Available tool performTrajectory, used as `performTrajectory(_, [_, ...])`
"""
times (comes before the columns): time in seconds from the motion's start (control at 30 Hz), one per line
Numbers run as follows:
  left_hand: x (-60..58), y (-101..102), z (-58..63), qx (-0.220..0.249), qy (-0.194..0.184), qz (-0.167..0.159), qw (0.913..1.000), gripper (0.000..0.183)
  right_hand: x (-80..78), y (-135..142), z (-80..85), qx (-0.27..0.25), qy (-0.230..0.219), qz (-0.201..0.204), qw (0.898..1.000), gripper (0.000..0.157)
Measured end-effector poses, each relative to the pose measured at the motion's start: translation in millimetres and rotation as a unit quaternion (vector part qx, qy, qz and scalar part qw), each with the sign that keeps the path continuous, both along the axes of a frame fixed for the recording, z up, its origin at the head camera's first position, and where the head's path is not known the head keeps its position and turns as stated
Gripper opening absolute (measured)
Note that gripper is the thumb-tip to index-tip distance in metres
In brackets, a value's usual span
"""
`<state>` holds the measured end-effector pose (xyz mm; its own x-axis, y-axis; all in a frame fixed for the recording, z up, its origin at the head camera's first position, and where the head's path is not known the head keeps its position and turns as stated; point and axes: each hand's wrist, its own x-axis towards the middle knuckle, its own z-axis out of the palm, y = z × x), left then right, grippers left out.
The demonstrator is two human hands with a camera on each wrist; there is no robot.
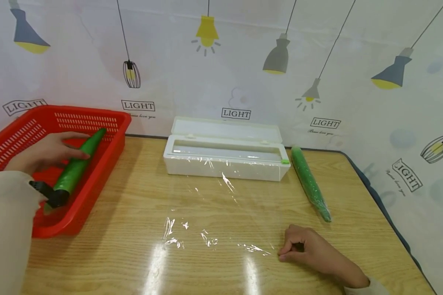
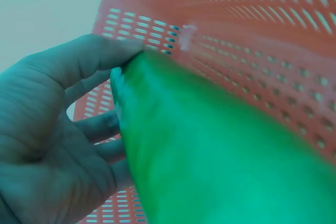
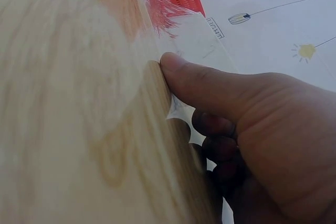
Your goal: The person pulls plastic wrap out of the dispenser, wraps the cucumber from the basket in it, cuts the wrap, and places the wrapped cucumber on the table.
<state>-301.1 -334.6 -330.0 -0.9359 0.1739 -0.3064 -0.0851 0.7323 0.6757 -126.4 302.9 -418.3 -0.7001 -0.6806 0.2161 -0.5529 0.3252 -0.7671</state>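
Observation:
Inside the red basket (image 1: 99,176), my left hand (image 1: 55,151) grips a long green cucumber (image 1: 77,167) from its left side. In the left wrist view, the thumb lies on top of the cucumber (image 2: 210,140) and the fingers reach behind it. A clear sheet of cling film (image 1: 206,237) stretches over the table from the white cling film dispenser (image 1: 225,169). My right hand (image 1: 311,252) pinches the near right corner of that film between thumb and fingers, low over the tabletop.
Another cucumber (image 1: 310,182), wrapped in film, lies right of the dispenser. The dispenser's lid (image 1: 225,128) stands raised at the back. Behind the wooden table (image 1: 133,205) hangs a white cloth (image 1: 206,82) printed with lamps.

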Motion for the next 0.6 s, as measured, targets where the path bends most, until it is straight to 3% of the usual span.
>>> performTrajectory(0.17, [1.3,-2,4.6,0.029,0.009,0.011,0.9995,0.087,-0.3,0,1.4,0.008,0.002,-0.007,1.0,0.01])
performTrajectory(0.4, [2.3,6,20.2,0.058,0.037,0.058,0.9959,0.093,-0.8,1,1.4,0.015,0.001,-0.01,1.0,0.009])
performTrajectory(0.6, [3.9,18,32.0,0.054,0.054,0.058,0.9954,0.092,-0.6,1,-0.2,0.005,-0.008,-0.007,1.0,0.009])
